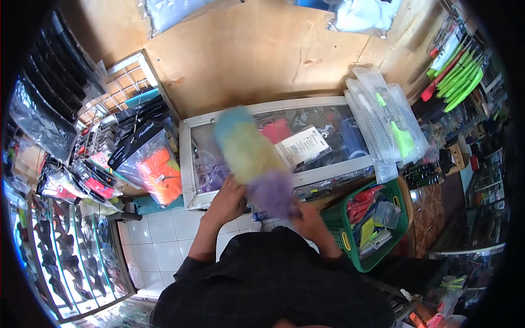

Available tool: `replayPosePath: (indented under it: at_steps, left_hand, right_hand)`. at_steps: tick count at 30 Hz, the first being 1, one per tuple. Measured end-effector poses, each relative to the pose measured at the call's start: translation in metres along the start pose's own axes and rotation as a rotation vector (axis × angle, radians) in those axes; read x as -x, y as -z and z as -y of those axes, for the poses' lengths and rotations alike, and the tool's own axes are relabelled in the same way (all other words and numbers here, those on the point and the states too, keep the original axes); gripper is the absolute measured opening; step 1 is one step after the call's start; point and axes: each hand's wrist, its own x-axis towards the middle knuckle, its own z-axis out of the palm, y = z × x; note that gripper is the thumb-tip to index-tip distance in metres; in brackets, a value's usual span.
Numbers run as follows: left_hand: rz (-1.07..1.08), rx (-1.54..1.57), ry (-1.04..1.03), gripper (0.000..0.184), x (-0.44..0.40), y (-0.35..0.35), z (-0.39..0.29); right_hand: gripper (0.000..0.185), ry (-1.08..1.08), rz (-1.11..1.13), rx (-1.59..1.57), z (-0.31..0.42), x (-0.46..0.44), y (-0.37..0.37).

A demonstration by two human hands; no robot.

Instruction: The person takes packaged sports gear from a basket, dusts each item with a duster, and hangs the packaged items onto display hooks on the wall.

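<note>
A fluffy duster, banded blue, yellow and purple and smeared by motion, slants over the glass-topped display case. Its purple end is nearest my body, where my right hand is closed round what looks like its handle, mostly hidden. My left hand is at the case's white front frame, left of the purple end, with its fingers stretched forward and partly blurred. On the glass lies a white printed card packet. Through the glass show a red item and purple rings.
Bubble-wrapped packs lie on the case's right end. A green basket of packaged goods stands by my right side. Bagged orange goods hang at left. Green and red items hang at upper right. A wooden panel rises behind the case.
</note>
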Motion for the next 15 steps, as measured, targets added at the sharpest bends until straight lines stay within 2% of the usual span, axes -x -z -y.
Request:
replayPosePath:
  at_steps: [1, 2, 4, 6, 7, 9, 12, 13, 14, 15]
  left_hand:
    - [0.045, 0.116, 0.118, 0.039, 0.006, -0.003, 0.001]
    - [0.086, 0.231, 0.239, 0.040, 0.011, -0.006, 0.003]
    - [0.132, 0.183, 0.244, 0.041, 0.009, -0.005, 0.004]
    - [0.004, 0.058, 0.024, 0.044, -0.004, 0.010, -0.012]
    - [0.000, 0.056, 0.022, 0.044, -0.005, 0.010, -0.011]
    - [0.000, 0.067, 0.045, 0.039, -0.005, 0.009, -0.009]
    - [-0.017, 0.062, 0.060, 0.039, -0.006, 0.009, -0.012]
    - [-0.024, 0.059, 0.056, 0.039, -0.007, 0.009, -0.012]
    - [-0.031, 0.061, 0.059, 0.039, -0.007, 0.009, -0.012]
    - [-0.035, 0.063, 0.060, 0.040, -0.006, 0.008, -0.012]
  right_hand:
    - [0.037, 0.026, 0.161, -0.108, 0.004, 0.001, -0.003]
    - [0.037, 0.023, 0.156, -0.108, 0.002, 0.000, 0.002]
    - [0.037, 0.047, 0.095, -0.034, -0.006, -0.003, 0.020]
    - [0.041, -0.078, -0.092, 0.088, -0.031, -0.007, 0.041]
    - [0.041, -0.074, -0.093, 0.090, -0.035, -0.010, 0.053]
    - [0.041, 0.008, -0.420, 0.297, -0.040, -0.014, 0.068]
    - [0.030, 0.025, -0.362, 0.305, -0.050, -0.014, 0.064]
    - [0.037, -0.046, -0.231, 0.193, -0.028, -0.013, 0.058]
    - [0.037, -0.040, -0.233, 0.195, -0.027, -0.013, 0.048]
    - [0.036, -0.016, -0.057, 0.162, -0.029, -0.009, 0.038]
